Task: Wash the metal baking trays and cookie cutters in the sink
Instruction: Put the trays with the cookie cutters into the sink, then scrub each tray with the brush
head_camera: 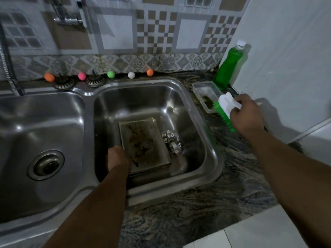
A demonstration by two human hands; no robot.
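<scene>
Your left hand [117,159] grips the near-left edge of the dirty baking tray [143,145], which sits tilted in the right sink basin [179,97]; fingers are hidden behind the tray edge. Cookie cutters [172,143] lie just right of the tray on the basin floor, shapes hard to make out. Your right hand [246,115] holds a scrub brush [226,109], white handle, green bristles, over the counter beside a clear plastic container [200,86]. Green dish soap bottle [227,66] stands in the corner; no readable label or brand. Faucet hose is cut off at left. Five coloured balls [111,74] line the sink's back ledge near two loose strainers [95,81].
</scene>
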